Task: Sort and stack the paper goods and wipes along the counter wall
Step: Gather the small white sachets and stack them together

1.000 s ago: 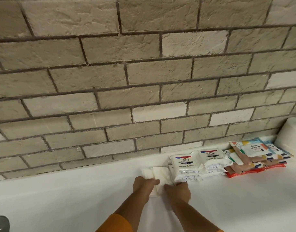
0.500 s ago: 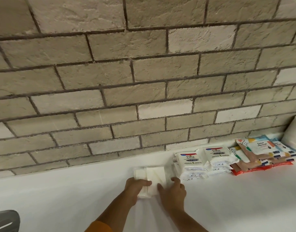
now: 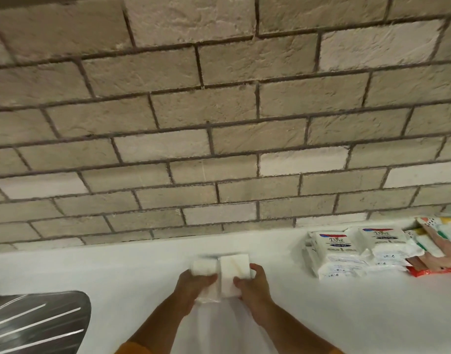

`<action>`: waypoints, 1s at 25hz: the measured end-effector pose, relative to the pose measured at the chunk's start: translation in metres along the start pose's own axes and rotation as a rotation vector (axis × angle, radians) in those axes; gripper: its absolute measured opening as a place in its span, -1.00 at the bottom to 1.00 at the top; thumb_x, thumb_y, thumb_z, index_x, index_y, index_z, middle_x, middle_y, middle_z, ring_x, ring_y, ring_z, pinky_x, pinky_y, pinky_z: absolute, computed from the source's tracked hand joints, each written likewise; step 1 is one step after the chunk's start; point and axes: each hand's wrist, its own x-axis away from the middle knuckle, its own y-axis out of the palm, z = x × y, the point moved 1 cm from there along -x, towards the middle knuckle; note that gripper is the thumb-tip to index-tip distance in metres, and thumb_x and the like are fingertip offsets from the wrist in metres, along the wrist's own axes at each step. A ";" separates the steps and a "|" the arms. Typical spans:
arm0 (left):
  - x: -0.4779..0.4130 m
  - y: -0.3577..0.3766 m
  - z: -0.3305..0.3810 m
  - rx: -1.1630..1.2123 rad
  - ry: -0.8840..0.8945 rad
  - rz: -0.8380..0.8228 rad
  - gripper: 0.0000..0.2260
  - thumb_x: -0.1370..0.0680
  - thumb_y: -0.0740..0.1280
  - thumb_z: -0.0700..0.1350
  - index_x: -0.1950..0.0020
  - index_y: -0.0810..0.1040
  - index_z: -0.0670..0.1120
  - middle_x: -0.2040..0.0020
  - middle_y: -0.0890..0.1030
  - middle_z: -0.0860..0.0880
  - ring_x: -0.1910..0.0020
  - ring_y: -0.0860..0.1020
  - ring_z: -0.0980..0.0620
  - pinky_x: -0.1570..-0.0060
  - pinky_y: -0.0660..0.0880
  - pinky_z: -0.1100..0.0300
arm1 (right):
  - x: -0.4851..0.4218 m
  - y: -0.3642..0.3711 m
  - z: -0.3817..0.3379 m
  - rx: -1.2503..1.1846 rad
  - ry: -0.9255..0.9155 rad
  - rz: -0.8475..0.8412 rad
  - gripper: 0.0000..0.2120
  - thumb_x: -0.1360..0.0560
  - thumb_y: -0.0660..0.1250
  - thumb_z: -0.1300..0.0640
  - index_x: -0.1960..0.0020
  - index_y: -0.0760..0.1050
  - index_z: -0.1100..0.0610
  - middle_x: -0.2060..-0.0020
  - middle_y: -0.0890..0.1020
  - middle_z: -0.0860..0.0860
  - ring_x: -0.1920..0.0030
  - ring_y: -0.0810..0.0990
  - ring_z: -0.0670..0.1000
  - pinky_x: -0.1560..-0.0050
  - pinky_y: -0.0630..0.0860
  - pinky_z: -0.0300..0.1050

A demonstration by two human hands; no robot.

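Tissue has moved away from the wipes. A second ago you held both white packs right against the nearest Dove stack [image 3: 333, 254], and now they sit well apart from it, near the middle of the bench's [image 3: 347, 315] back edge, just short of the brick wall [image 3: 219, 123]. It looks as though you are starting a separate spot for paper goods, so the sorting by kind seems under way but the stacking is not yet done.

Your left hand [image 3: 195, 286] curls round the smaller pack [image 3: 203, 267]. Your right hand [image 3: 253, 286] grips the larger pack [image 3: 234, 273], thumb on top and fingers round its right side. The packs touch side by side.

Both are soft, squarish white blocks, apparently in thin clear film, so they should squash under a tight grip. The Dove pouches look glossy and limp, slumping at the edges. The bench is smooth and white, and the wall is rough. A ribbed steel drainer [image 3: 35, 320] sits toward the front-left corner.
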 end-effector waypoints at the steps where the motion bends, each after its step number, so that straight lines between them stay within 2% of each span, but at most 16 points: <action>1: 0.001 -0.011 0.002 -0.063 -0.003 0.063 -0.23 0.05 0.72 0.02 -0.10 0.67 -0.23 0.01 0.73 -0.22 0.00 0.70 -0.22 -0.08 0.63 -0.18 | -0.001 0.008 0.001 0.122 -0.016 0.024 -0.52 -0.48 0.38 0.30 -0.32 0.36 0.01 -0.05 0.60 0.06 -0.01 0.61 0.09 0.05 0.62 0.00; 4: 0.007 -0.041 0.014 -0.370 0.002 0.267 -0.28 -0.12 0.67 0.05 -0.19 0.53 -0.15 -0.08 0.66 -0.12 -0.03 0.65 -0.13 0.10 0.64 0.01 | -0.001 0.034 -0.001 0.539 -0.111 0.023 -0.49 -0.49 0.32 0.16 -0.39 0.26 -0.02 -0.07 0.63 0.07 -0.09 0.63 0.16 -0.09 0.58 -0.03; 6: 0.007 -0.050 0.020 -0.509 0.024 0.337 -0.23 -0.25 0.66 0.00 -0.36 0.40 -0.15 -0.22 0.59 -0.13 -0.18 0.58 -0.16 0.05 0.56 0.10 | -0.005 0.048 -0.002 0.654 -0.131 0.066 -0.56 -0.50 0.29 0.15 -0.35 0.30 0.05 -0.14 0.64 0.10 -0.14 0.63 0.18 -0.11 0.58 -0.04; 9: 0.007 -0.060 0.022 -0.584 0.064 0.428 -0.11 -0.29 0.66 -0.02 -0.47 0.27 -0.19 -0.30 0.57 -0.19 -0.29 0.54 -0.21 -0.16 0.55 0.03 | -0.011 0.066 -0.005 0.643 -0.042 0.074 -0.66 -0.48 0.31 0.20 -0.25 0.42 0.16 -0.18 0.62 0.11 -0.18 0.63 0.15 -0.12 0.62 -0.04; 13: 0.006 -0.069 0.020 -0.628 0.097 0.452 -0.10 -0.30 0.63 0.06 -0.49 0.26 -0.16 -0.32 0.57 -0.17 -0.31 0.54 -0.21 -0.24 0.54 -0.02 | -0.012 0.089 -0.004 0.665 -0.020 0.016 -0.61 -0.45 0.36 0.18 -0.27 0.47 0.18 -0.20 0.61 0.10 -0.18 0.63 0.11 -0.14 0.63 -0.08; 16: 0.008 -0.069 0.019 -0.732 0.091 0.468 -0.16 -0.35 0.55 0.19 -0.47 0.29 -0.14 -0.34 0.55 -0.13 -0.34 0.51 -0.17 -0.26 0.49 0.02 | -0.011 0.099 -0.004 0.748 -0.038 -0.002 -0.60 -0.43 0.37 0.10 -0.24 0.47 0.16 -0.22 0.57 0.07 -0.22 0.59 0.09 -0.17 0.60 -0.09; 20: 0.009 -0.065 0.018 -0.684 0.110 0.492 -0.25 -0.42 0.46 0.27 -0.41 0.36 -0.16 -0.29 0.57 -0.14 -0.29 0.53 -0.16 -0.20 0.48 0.03 | -0.007 0.102 -0.011 0.873 -0.006 0.051 -0.57 -0.38 0.36 -0.02 -0.21 0.45 0.09 -0.20 0.46 0.04 -0.28 0.45 0.12 -0.16 0.50 -0.06; 23: 0.005 -0.063 0.016 -0.675 0.107 0.479 -0.32 -0.48 0.41 0.22 -0.41 0.36 -0.18 -0.28 0.57 -0.16 -0.30 0.51 -0.18 -0.20 0.47 0.02 | -0.010 0.099 -0.011 0.842 0.007 0.051 -0.61 -0.37 0.38 0.01 -0.17 0.47 0.09 -0.16 0.51 0.05 -0.22 0.51 0.11 -0.10 0.53 -0.10; 25: 0.003 -0.061 0.015 -0.698 0.097 0.476 -0.36 -0.48 0.40 0.20 -0.39 0.38 -0.17 -0.26 0.58 -0.14 -0.27 0.53 -0.16 -0.19 0.48 0.03 | -0.012 0.098 -0.010 0.805 -0.006 0.024 -0.74 -0.36 0.38 0.09 -0.02 0.48 0.09 -0.08 0.58 0.04 -0.10 0.61 0.09 -0.01 0.62 -0.13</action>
